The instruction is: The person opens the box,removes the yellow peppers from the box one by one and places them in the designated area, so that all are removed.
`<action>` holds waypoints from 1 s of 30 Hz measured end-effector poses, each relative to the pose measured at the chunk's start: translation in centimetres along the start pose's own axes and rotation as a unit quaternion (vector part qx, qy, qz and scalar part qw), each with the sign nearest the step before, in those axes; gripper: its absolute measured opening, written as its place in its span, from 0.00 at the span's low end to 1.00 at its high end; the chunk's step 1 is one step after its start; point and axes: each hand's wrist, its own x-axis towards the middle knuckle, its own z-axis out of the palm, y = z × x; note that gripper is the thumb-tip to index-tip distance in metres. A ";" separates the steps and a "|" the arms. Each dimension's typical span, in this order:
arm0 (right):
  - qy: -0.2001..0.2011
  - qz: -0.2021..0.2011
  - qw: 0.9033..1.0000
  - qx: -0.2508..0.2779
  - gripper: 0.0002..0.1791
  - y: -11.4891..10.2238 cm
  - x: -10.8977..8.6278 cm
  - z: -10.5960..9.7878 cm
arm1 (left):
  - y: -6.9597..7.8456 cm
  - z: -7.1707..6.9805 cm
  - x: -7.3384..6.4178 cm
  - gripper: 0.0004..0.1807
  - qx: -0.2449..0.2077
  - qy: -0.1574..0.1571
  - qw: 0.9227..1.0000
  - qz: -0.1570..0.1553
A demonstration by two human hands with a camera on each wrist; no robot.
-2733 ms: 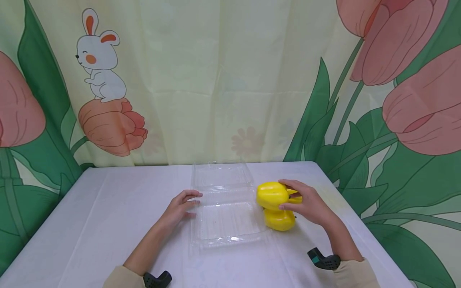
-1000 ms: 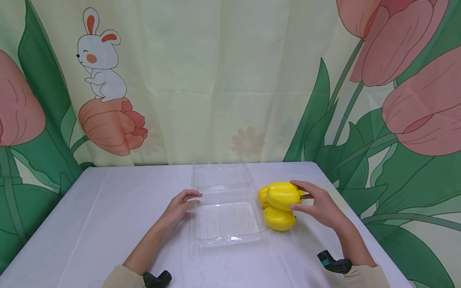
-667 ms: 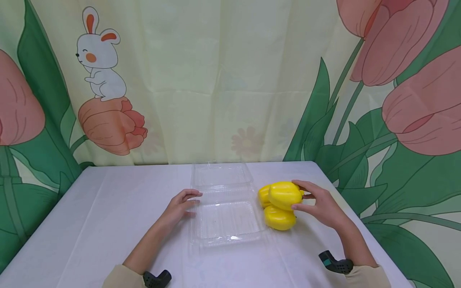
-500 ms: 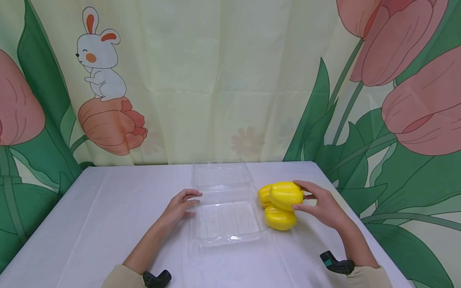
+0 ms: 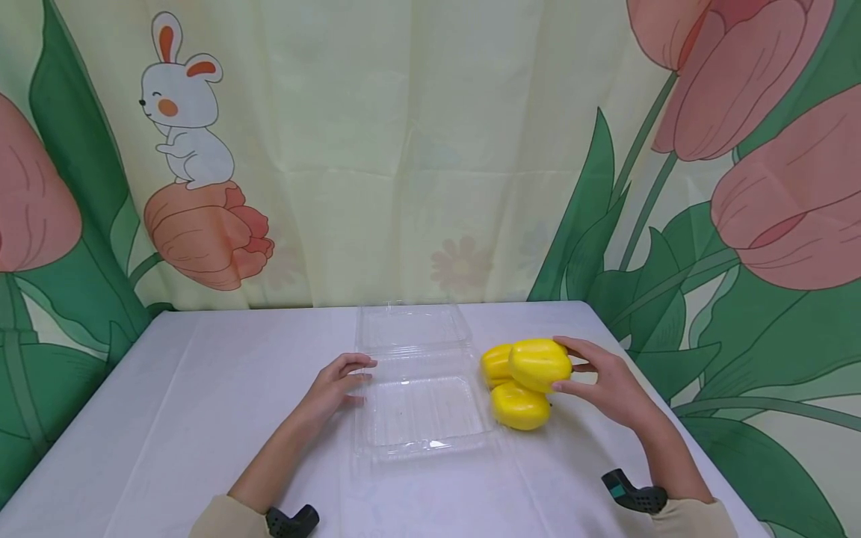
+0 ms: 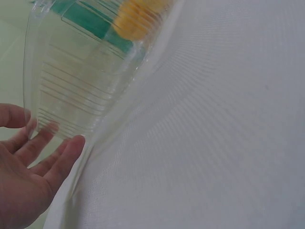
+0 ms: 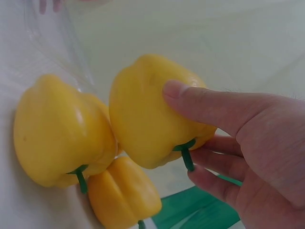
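My right hand (image 5: 608, 381) holds a yellow bell pepper (image 5: 540, 364) between thumb and fingers; its green stem (image 7: 187, 157) faces the palm in the right wrist view. Two more yellow bell peppers lie close by: one (image 5: 495, 365) to its left, partly hidden behind it, and one (image 5: 520, 406) nearer the front. Whether the held pepper touches them I cannot tell. Left of the peppers is a clear plastic clamshell box (image 5: 424, 411), its lid (image 5: 413, 327) folded back. My left hand (image 5: 332, 392), fingers loosely bent, rests at the box's left edge.
A white cloth (image 5: 222, 388) covers the table. Behind the table hangs a curtain (image 5: 350, 149) printed with a rabbit and tulips. Each wrist carries a black camera mount (image 5: 634, 492).
My right hand has moved right; one pepper now shows left of the held one. Over the last second the held pepper has shifted slightly right. The left hand and box stay put.
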 end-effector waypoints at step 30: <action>0.013 0.005 1.000 -0.003 0.40 1.1 -1.1 -1.0 | 0.0 0.0 0.0 0.17 0.008 0.001 1.000 0.006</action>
